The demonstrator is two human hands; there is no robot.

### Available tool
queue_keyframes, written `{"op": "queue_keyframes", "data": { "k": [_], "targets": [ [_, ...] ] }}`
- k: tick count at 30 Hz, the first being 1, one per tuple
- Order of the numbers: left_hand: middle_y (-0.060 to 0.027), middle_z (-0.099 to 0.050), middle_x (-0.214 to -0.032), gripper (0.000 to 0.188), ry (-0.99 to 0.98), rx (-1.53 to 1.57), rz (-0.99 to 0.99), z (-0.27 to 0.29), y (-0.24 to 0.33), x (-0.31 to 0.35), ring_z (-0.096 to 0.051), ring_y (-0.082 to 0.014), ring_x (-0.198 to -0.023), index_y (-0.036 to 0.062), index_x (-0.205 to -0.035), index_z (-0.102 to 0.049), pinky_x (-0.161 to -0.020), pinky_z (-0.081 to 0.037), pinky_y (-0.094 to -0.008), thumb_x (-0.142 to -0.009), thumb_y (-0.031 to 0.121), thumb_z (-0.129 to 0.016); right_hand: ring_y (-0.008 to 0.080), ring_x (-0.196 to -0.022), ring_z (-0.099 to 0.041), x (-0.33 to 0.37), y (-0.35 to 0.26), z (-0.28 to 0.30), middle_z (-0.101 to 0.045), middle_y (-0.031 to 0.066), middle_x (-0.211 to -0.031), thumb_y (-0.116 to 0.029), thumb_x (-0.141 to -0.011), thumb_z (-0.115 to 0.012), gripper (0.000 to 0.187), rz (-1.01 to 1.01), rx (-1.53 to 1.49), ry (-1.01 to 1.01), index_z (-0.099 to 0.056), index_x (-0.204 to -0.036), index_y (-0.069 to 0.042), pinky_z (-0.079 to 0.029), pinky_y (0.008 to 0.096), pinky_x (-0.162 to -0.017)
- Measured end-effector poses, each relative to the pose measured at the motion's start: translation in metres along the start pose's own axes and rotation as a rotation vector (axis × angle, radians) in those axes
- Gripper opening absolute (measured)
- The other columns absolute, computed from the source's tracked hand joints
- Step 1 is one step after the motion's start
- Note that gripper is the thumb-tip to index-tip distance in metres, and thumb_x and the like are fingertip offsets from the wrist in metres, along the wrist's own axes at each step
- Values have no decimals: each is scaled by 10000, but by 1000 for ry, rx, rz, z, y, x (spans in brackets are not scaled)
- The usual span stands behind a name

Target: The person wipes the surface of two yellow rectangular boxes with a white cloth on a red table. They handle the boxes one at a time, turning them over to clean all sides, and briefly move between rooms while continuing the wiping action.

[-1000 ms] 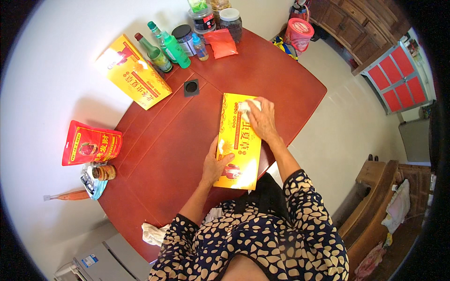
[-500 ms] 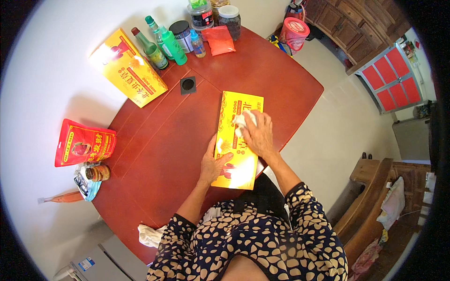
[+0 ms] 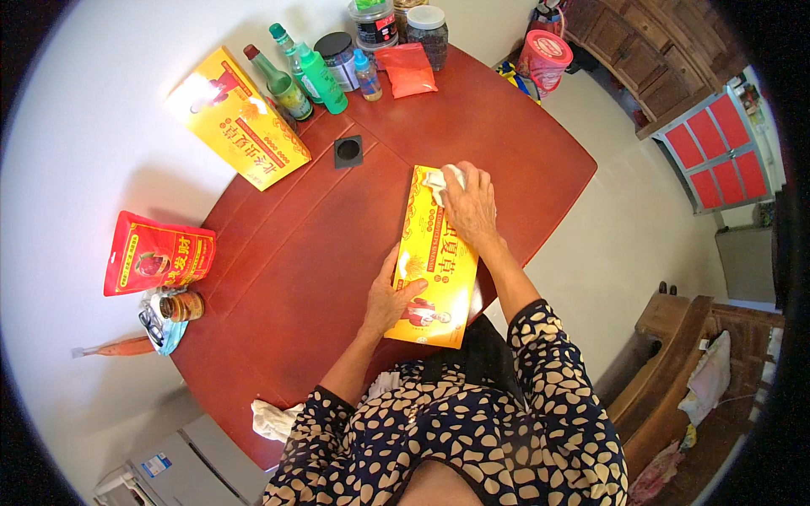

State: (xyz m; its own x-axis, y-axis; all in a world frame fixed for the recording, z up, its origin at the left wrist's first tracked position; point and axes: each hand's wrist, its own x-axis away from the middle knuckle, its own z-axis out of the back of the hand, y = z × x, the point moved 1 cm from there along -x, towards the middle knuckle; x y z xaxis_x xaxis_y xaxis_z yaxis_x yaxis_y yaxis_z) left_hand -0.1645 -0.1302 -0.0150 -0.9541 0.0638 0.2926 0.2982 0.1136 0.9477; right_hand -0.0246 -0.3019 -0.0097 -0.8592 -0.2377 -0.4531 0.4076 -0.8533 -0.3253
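A flat yellow gift box (image 3: pixel 440 263) with red print lies on the red-brown table (image 3: pixel 295 261) near its front right edge. My left hand (image 3: pixel 390 300) grips the box's left side, thumb on the top face and fingers along the edge. Bunched under the fingers of my right hand (image 3: pixel 472 209) is a white cloth (image 3: pixel 436 180), pressed on the far end of the box. Part of the cloth is hidden by that hand.
Against the wall leans a second yellow box (image 3: pixel 245 126), beside green bottles (image 3: pixel 323 80), jars (image 3: pixel 428 38) and an orange-red packet (image 3: pixel 407 71). A red pouch (image 3: pixel 160 253) and small jar (image 3: pixel 181 305) stand at left. Another white cloth (image 3: pixel 274 420) lies at the near edge.
My right hand has slid the cloth from the middle of the box toward its far end. The left hand keeps its hold on the side. The whole view has shifted slightly.
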Motion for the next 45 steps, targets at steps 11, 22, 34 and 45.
{"op": "queue_keyframes", "data": {
  "k": [11,22,34,45],
  "targets": [
    [-105,-558,-1306,818,-6,-90,-21,4,2,0,-577,-164,-1095,119,-1492,-298,-897,-510,-297,-813,98,-754,313,-1066,-489,64,-51,22,-522,121,-1226,-144,-858,-610,377,245,-208,-179,-592,-1233,-119,-434,442,-858],
    [-107,-577,-1267,807,-53,147,58,0,5,1,-639,-181,-982,106,-1501,-275,-760,-600,-317,-822,-56,-681,308,-1014,-485,-8,-32,-9,-514,134,-1157,-153,-813,-676,352,152,-96,-60,-628,-1159,-112,-428,424,-799],
    [-130,-602,-1210,768,-43,195,91,2,0,-2,-636,-182,-985,33,-1457,-317,-797,-568,-304,-805,-18,-720,316,-1009,-493,15,-48,4,-519,141,-1162,-151,-779,-684,426,182,-78,-79,-586,-1193,-129,-422,442,-798],
    [-105,-645,-1175,834,15,28,99,3,-11,0,-641,-162,-974,105,-1468,-350,-819,-542,-294,-765,102,-797,310,-1094,-464,65,-43,30,-501,132,-1207,-176,-833,-643,438,175,-122,-209,-562,-1260,-122,-426,438,-866]
  ]
}}
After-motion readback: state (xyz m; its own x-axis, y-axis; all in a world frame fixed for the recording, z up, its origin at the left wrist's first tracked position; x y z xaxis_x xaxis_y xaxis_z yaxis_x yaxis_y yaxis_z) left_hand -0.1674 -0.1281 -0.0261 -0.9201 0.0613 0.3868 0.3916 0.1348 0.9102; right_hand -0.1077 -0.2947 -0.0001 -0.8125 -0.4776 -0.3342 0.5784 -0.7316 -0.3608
